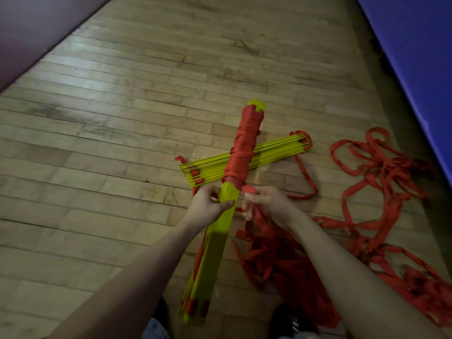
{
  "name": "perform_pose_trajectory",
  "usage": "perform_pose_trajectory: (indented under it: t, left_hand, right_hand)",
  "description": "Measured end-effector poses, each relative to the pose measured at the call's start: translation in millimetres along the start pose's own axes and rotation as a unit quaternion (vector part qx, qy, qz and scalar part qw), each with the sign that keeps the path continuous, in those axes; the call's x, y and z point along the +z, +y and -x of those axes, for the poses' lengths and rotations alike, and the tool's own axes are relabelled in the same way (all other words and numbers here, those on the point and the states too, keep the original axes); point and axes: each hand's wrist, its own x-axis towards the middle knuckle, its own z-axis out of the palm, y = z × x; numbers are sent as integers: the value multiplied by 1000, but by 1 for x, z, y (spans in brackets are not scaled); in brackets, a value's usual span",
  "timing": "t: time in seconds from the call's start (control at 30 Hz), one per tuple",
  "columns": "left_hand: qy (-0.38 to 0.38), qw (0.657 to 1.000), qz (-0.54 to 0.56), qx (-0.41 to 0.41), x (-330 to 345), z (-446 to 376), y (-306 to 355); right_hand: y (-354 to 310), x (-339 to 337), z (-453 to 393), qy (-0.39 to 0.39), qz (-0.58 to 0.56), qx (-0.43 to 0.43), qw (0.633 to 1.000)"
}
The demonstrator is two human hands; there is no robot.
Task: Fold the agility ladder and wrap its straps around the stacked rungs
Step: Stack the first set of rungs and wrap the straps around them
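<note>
Two hands work: left hand [208, 205] grips the yellow rung stack [221, 217]; right hand [265, 204] fingers pinch the red strap [249, 188] beside it

Both bare forearms reach in from 6 o'clock toward frame center. Left hand [208, 204], fingers curled w/ thumb across, grips the yellow rung stack [215, 243]. Right hand [266, 204], at its 3 o'clock, pinches a red strap [249, 189] betw. curled fingers.
</note>
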Motion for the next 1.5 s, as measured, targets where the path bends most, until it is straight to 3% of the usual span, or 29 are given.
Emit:
perform_pose_trajectory:
  t: [0.1, 0.3, 0.4, 0.63, 0.77, 0.9, 1.2, 1.33, 1.5]
  left_hand:
    - [10, 1000, -7, 15, 0, 0, -1]
    - [-112, 988, 105, 13, -9, 9, 15]
    - [-128, 983, 135, 10, -15, 7, 23]
    - [11, 985, 170, -35, -9, 7, 36]
    - [48, 997, 52, -27, -9, 4, 36]
    - [-16, 998, -59, 9, -11, 5, 40]
    - [-185, 972, 148, -8, -16, 9, 41]
    - [-134, 983, 122, 13, -15, 7, 42]
    - [5, 999, 26, 24, -14, 13, 41]
  right_hand:
    - [0, 1, 4, -10, -14, 7, 1000]
    - [-4, 0, 12, 6, -58, 25, 998]
    - [-8, -2, 14, 8, -81, 25, 996]
    - [-24, -5, 15, -17, -30, 45, 998]
    - [-22, -4, 15, -28, -16, 48, 998]
    - [-12, -2, 12, -9, -67, 37, 997]
    - [-24, -9, 8, 62, -161, 7, 985]
    - [-32, -13, 10, 42, -87, 21, 995]
    - [-27, -12, 12, -4, -1, 64, 998]
